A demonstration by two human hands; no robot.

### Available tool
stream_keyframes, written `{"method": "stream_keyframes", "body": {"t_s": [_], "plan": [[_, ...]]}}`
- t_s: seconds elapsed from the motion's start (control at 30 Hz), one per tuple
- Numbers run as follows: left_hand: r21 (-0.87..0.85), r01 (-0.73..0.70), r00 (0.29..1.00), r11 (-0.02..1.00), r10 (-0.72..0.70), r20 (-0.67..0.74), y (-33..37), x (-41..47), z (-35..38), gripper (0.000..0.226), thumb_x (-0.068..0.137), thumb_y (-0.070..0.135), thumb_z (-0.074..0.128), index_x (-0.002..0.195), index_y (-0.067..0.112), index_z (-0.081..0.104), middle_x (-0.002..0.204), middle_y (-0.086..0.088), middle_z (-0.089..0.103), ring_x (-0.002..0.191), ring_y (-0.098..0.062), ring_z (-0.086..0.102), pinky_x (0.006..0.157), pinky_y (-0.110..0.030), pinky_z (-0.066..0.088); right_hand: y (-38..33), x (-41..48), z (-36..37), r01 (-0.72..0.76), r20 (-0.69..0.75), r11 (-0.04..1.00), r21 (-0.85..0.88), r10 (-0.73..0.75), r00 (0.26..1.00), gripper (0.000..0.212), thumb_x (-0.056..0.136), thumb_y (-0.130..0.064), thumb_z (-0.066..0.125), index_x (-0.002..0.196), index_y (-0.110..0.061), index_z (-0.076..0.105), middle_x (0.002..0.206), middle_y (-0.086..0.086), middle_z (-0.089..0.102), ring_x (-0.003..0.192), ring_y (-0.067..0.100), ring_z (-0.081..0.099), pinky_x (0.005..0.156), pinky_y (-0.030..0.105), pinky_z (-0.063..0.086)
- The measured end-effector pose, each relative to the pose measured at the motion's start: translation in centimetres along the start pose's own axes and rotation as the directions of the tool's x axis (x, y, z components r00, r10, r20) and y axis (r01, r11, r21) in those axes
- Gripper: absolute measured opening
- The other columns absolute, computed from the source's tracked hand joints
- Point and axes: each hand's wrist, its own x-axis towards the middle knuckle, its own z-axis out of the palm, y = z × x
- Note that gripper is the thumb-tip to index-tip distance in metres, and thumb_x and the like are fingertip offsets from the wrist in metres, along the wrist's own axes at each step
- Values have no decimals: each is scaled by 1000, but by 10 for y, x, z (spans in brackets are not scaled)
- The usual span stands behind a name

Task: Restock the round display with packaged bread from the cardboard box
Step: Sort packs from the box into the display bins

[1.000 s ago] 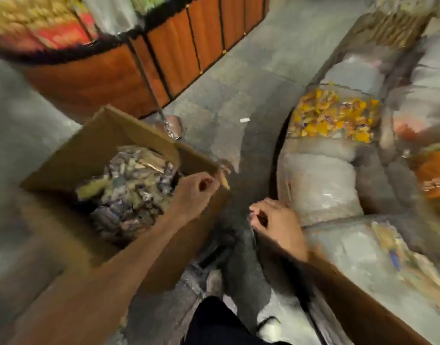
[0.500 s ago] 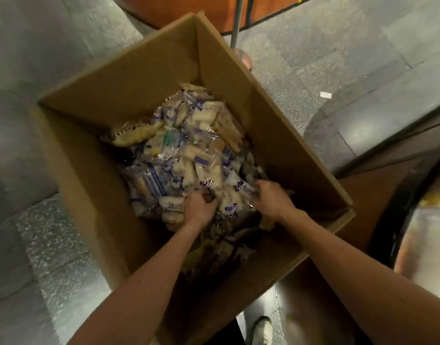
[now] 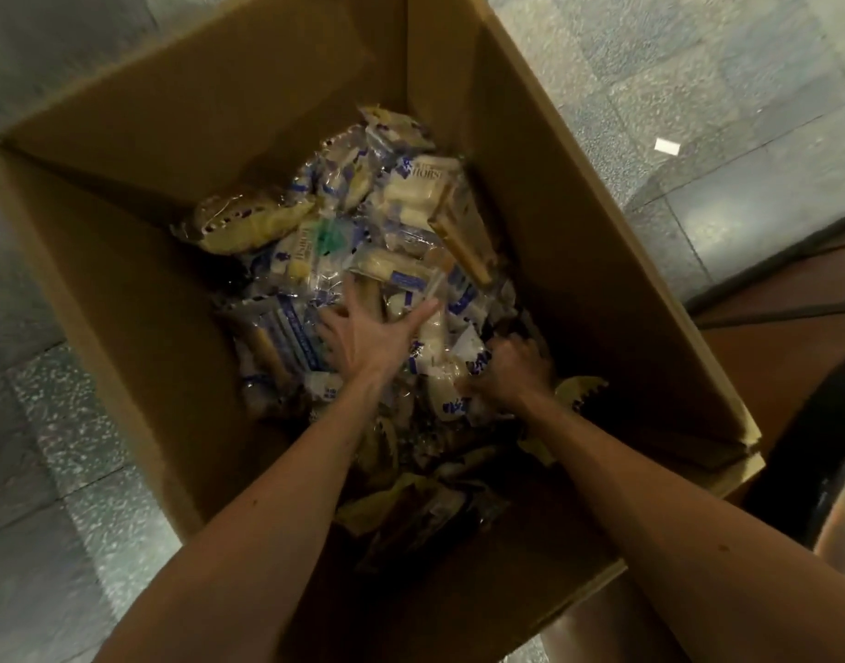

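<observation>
Packaged bread (image 3: pixel 396 275) is heaped in the cardboard box (image 3: pixel 578 222). The left hand (image 3: pixel 363 339) is spread flat on it, with packs lying just beyond its fingertips. The right hand (image 3: pixel 518 370), just to its right, is curled round a pack.

The right hand (image 3: pixel 511 375) hides its fingertips among the packs (image 3: pixel 401 193), so its grip is unclear, and the view's edge cuts the box (image 3: pixel 124 279).
</observation>
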Motion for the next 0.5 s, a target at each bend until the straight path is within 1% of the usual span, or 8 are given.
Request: {"method": "stream_keyframes", "body": {"t_s": [0.07, 0.13, 0.23, 0.3, 0.37, 0.4, 0.43, 0.5], "plan": [[2, 8, 999, 1000, -8, 43, 3, 0, -1, 122, 58, 85, 65, 156, 44, 5, 162, -18, -10, 149, -45, -8, 113, -69, 14, 0, -1, -1, 36, 2, 999, 1, -36, 999, 75, 78, -53, 77, 140, -22, 49, 150, 10, 42, 140, 34, 32, 113, 51, 30], [-28, 65, 995, 997, -63, 72, 15, -1, -2, 114, 62, 89, 55, 156, 44, 8, 162, -17, -17, 148, -46, -14, 113, -70, 9, -2, -5, -3, 69, -3, 997, 16, -69, 998, 73, 82, -48, 75, 144, -24, 45, 151, 9, 38, 141, 34, 27, 114, 52, 25], [-57, 180, 982, 982, -176, 70, 38, 7, 4, 109, 69, 86, 56, 157, 39, 12, 162, -19, -15, 148, -47, -11, 114, -67, 12, -10, -11, -10, 105, -11, 994, 31, -105, 994, 68, 86, -45, 71, 143, -21, 45, 147, 8, 41, 139, 32, 29, 114, 49, 23], [22, 214, 975, 977, -215, 61, 47, 12, 10, 100, 74, 78, 62, 154, 35, 21, 159, -21, -6, 146, -47, -2, 112, -65, 20, -10, -16, -16, 78, -17, 992, 96, -76, 997, 59, 85, -42, 71, 135, -18, 50, 137, 7, 52, 132, 29, 41, 110, 45, 29], [102, 166, 984, 981, -171, 48, 42, 12, 16, 87, 78, 68, 68, 149, 32, 32, 154, -21, 4, 143, -45, 9, 109, -64, 26, -3, -19, -22, 14, -25, 965, 261, -7, 1000, 50, 85, -34, 74, 127, -17, 53, 122, 4, 60, 119, 28, 54, 102, 42, 43], [119, 117, 991, 986, -123, 49, 35, 11, 17, 83, 79, 62, 71, 147, 32, 35, 153, -20, 8, 142, -45, 12, 109, -64, 27, 1, -21, -27, -26, -25, 938, 345, 37, 999, 50, 84, -30, 75, 127, -16, 53, 118, 3, 59, 115, 27, 57, 97, 41, 48], [144, 55, 997, 988, -63, 53, 27, 8, 18, 80, 80, 57, 74, 147, 34, 37, 152, -18, 9, 141, -45, 14, 110, -64, 29, 4, -23, -33, -64, -20, 909, 412, 79, 997, 54, 84, -28, 75, 130, -15, 51, 119, 2, 57, 114, 26, 57, 94, 41, 50], [270, -88, 994, 959, 67, 86, 8, -1, 15, 78, 83, 51, 74, 149, 40, 33, 154, -16, 7, 140, -45, 14, 109, -65, 29, 10, -26, -42, -124, 15, 829, 545, 138, 990, 63, 82, -25, 77, 137, -13, 49, 126, 3, 57, 117, 26, 57, 97, 42, 51]]}}
